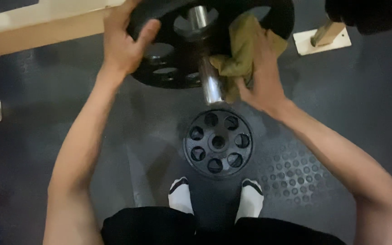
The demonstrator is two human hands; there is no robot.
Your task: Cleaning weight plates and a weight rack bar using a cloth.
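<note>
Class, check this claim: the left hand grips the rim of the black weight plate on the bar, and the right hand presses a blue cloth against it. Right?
Not quite. In the head view the cloth under the right hand is olive-green, not blue. The left hand does grip the weight plate on the bar.

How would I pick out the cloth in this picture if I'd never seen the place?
Start at the big black weight plate mounted on the shiny steel bar at the top of the view. The right hand presses a crumpled olive-green cloth against that bar and plate. It is the only soft, greenish thing there; the second plate lies flat on the floor below.
</note>
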